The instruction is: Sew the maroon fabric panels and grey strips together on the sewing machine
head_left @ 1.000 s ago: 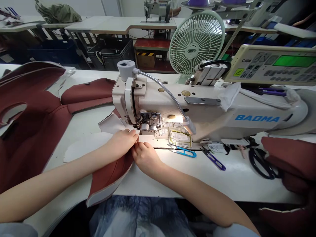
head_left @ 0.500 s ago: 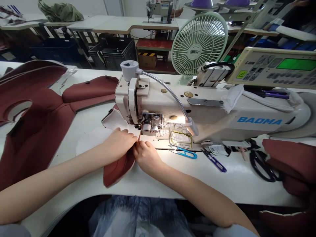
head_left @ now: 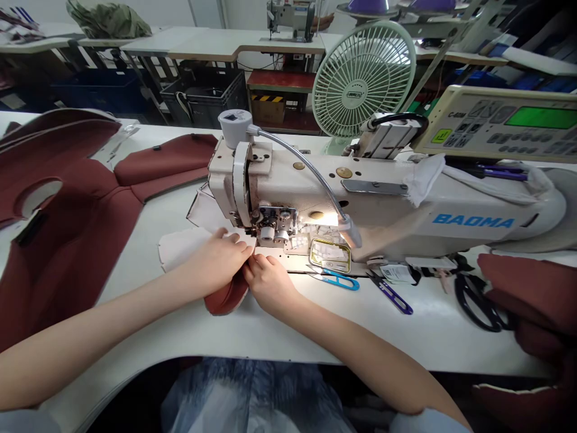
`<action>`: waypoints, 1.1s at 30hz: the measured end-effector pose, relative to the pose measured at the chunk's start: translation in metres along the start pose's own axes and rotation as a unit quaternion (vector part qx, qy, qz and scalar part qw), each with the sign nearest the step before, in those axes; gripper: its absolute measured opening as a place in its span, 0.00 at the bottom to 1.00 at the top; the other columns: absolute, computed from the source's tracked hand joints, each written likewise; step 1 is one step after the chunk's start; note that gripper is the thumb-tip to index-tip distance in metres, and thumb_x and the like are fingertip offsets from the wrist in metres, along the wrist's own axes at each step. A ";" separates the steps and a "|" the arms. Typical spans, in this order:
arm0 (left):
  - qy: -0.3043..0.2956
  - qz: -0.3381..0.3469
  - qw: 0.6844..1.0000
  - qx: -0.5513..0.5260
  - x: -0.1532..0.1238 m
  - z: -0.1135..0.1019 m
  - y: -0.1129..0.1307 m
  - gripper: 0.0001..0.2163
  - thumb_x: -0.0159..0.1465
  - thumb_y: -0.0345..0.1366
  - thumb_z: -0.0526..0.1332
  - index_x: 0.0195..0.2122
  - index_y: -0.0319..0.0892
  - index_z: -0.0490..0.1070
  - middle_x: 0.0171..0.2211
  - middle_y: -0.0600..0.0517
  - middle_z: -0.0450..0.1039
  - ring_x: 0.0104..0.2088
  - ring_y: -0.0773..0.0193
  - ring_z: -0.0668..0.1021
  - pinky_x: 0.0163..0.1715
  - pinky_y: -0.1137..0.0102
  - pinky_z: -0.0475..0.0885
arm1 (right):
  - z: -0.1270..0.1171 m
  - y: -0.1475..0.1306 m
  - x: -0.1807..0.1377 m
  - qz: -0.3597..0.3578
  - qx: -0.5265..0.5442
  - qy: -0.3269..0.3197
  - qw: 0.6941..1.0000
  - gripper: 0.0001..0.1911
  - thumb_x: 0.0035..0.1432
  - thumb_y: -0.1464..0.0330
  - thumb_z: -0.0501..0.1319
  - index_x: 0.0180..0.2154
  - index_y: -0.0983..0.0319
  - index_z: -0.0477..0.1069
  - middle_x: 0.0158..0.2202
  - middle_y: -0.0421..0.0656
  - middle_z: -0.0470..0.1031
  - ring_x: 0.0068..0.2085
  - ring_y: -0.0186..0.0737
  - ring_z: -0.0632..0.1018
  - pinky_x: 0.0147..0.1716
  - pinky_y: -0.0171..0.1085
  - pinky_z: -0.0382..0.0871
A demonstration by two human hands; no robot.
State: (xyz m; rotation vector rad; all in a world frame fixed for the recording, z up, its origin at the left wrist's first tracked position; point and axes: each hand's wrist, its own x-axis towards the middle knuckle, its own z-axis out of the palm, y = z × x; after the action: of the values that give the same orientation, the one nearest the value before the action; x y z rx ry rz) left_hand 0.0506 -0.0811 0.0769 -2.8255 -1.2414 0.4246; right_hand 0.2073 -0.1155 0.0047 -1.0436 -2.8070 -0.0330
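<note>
My left hand (head_left: 224, 257) presses on a reddish-brown fabric piece (head_left: 224, 299) with pale backing (head_left: 174, 245), just in front of the sewing machine's (head_left: 270, 231) needle area. Its fingertips are drawn together at the fabric edge. Touching it from the right, my right hand (head_left: 269, 281) pinches the same edge with curled fingers. The needle and the stitching point are hidden by the machine head and my fingers. A lit lamp (head_left: 349, 231) on a bendy neck shines on the bed.
Right of my hands lie blue thread snips (head_left: 340, 279), purple snips (head_left: 396, 299), a small tin (head_left: 331, 255) and black-handled scissors (head_left: 478, 307). A large reddish-brown cover (head_left: 90, 222) spreads over the left. A green fan (head_left: 363, 78) and control panel (head_left: 500, 123) stand behind.
The fabric piece has shifted away from me toward the machine, and its near red end has swung a little right. More pale backing shows left of my left hand. My hands have barely moved.
</note>
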 end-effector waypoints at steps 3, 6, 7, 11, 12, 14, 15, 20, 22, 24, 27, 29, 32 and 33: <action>-0.028 -0.013 1.000 -0.003 -0.004 -0.010 -0.001 0.05 0.63 0.28 0.58 0.38 0.41 0.72 0.32 0.48 0.75 0.40 0.51 0.75 0.47 0.54 0.62 | -0.001 0.001 -0.001 0.003 0.019 0.003 1.000 0.12 0.63 0.75 0.55 0.47 0.69 0.70 0.45 0.55 0.74 0.44 0.47 0.69 0.37 0.44 0.65; -0.066 -0.040 0.997 -0.026 -0.001 -0.011 0.000 0.05 0.64 0.28 0.58 0.39 0.39 0.72 0.35 0.47 0.75 0.36 0.55 0.76 0.39 0.61 0.64 | -0.004 0.001 -0.002 -0.001 0.037 0.002 0.999 0.11 0.63 0.73 0.56 0.47 0.68 0.70 0.47 0.53 0.74 0.44 0.47 0.69 0.38 0.43 0.64; -0.066 -0.042 0.997 -0.029 0.002 -0.009 0.001 0.06 0.64 0.28 0.58 0.40 0.39 0.72 0.36 0.46 0.75 0.35 0.56 0.76 0.38 0.63 0.65 | -0.005 0.001 -0.003 -0.003 0.041 -0.001 0.999 0.11 0.63 0.73 0.56 0.47 0.67 0.70 0.47 0.52 0.73 0.44 0.46 0.69 0.38 0.43 0.64; -0.039 -0.036 0.998 -0.014 0.012 0.003 0.000 0.08 0.63 0.26 0.56 0.41 0.38 0.71 0.38 0.45 0.73 0.35 0.57 0.75 0.35 0.66 0.65 | -0.010 0.001 -0.003 -0.002 0.048 -0.020 0.999 0.11 0.62 0.72 0.57 0.46 0.65 0.70 0.46 0.51 0.74 0.42 0.45 0.69 0.37 0.42 0.63; -0.034 -0.035 0.999 -0.010 0.013 0.006 0.000 0.07 0.62 0.27 0.57 0.41 0.38 0.71 0.37 0.45 0.72 0.36 0.56 0.75 0.35 0.65 0.65 | -0.011 0.001 -0.003 0.000 0.051 -0.023 0.998 0.11 0.62 0.72 0.57 0.47 0.65 0.70 0.46 0.51 0.74 0.42 0.46 0.69 0.37 0.42 0.63; -0.026 -0.037 0.999 -0.011 0.014 0.009 -0.001 0.10 0.59 0.31 0.61 0.42 0.38 0.70 0.38 0.44 0.71 0.37 0.53 0.75 0.35 0.64 0.66 | -0.014 0.000 -0.004 0.002 0.059 -0.025 0.998 0.13 0.61 0.71 0.57 0.48 0.65 0.70 0.47 0.52 0.73 0.42 0.46 0.69 0.37 0.42 0.63; -0.023 -0.040 0.999 -0.016 0.014 0.009 -0.001 0.12 0.57 0.33 0.63 0.43 0.38 0.70 0.39 0.44 0.71 0.37 0.53 0.74 0.35 0.64 0.66 | -0.016 0.000 -0.004 0.002 0.063 -0.026 0.998 0.14 0.61 0.71 0.58 0.48 0.65 0.70 0.47 0.52 0.73 0.42 0.46 0.69 0.37 0.42 0.62; -0.010 -0.002 1.000 0.015 0.003 -0.002 0.001 0.12 0.56 0.34 0.64 0.42 0.39 0.70 0.37 0.44 0.73 0.44 0.49 0.73 0.48 0.56 0.63 | -0.020 -0.001 -0.005 0.002 0.062 -0.020 0.998 0.18 0.57 0.70 0.60 0.50 0.68 0.69 0.49 0.56 0.72 0.44 0.49 0.69 0.37 0.43 0.63; -0.017 -0.003 0.999 0.039 0.001 -0.007 0.002 0.08 0.59 0.32 0.61 0.39 0.39 0.70 0.34 0.45 0.74 0.46 0.48 0.72 0.52 0.52 0.59 | -0.021 -0.001 -0.005 -0.005 0.050 -0.019 0.999 0.20 0.56 0.71 0.60 0.50 0.70 0.69 0.49 0.58 0.72 0.46 0.51 0.68 0.37 0.44 0.63; -0.055 -0.031 0.997 0.035 0.003 -0.010 0.003 0.05 0.60 0.31 0.60 0.38 0.39 0.71 0.33 0.46 0.74 0.43 0.49 0.73 0.48 0.55 0.62 | -0.020 -0.002 -0.005 -0.011 0.037 -0.020 0.999 0.19 0.57 0.71 0.59 0.50 0.71 0.69 0.50 0.59 0.72 0.47 0.51 0.68 0.36 0.44 0.64; -0.086 -0.042 0.995 0.008 0.010 -0.008 0.005 0.09 0.57 0.34 0.64 0.38 0.37 0.71 0.34 0.45 0.74 0.39 0.51 0.75 0.36 0.63 0.65 | -0.017 -0.003 -0.003 -0.018 0.023 -0.024 0.999 0.15 0.58 0.73 0.57 0.47 0.70 0.70 0.48 0.57 0.73 0.47 0.51 0.69 0.37 0.44 0.64; -0.065 -0.035 0.997 0.002 0.015 -0.004 0.005 0.15 0.53 0.37 0.68 0.38 0.37 0.70 0.36 0.43 0.73 0.38 0.50 0.75 0.34 0.63 0.66 | -0.014 -0.005 -0.002 -0.020 0.009 -0.022 1.000 0.14 0.58 0.74 0.57 0.46 0.69 0.71 0.47 0.56 0.74 0.49 0.51 0.69 0.37 0.44 0.65; -0.037 -0.038 0.999 0.009 0.018 0.000 0.005 0.17 0.50 0.36 0.70 0.39 0.36 0.70 0.36 0.42 0.73 0.38 0.50 0.76 0.34 0.63 0.67 | -0.007 -0.006 0.002 -0.015 -0.019 -0.015 1.000 0.14 0.57 0.74 0.58 0.46 0.69 0.71 0.48 0.55 0.73 0.52 0.54 0.68 0.38 0.44 0.65; -0.030 -0.039 0.999 0.010 0.019 0.001 0.005 0.17 0.49 0.35 0.70 0.39 0.36 0.70 0.36 0.43 0.73 0.37 0.51 0.76 0.34 0.63 0.67 | -0.005 -0.007 0.003 -0.012 -0.023 -0.017 1.000 0.14 0.56 0.75 0.58 0.45 0.69 0.71 0.48 0.56 0.73 0.52 0.54 0.68 0.38 0.44 0.66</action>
State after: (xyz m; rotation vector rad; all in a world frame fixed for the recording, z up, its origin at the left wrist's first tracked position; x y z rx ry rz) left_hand 0.0663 -0.0710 0.0706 -2.7562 -1.3432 0.5192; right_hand 0.2012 -0.1188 0.0105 -1.0300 -2.8619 -0.0853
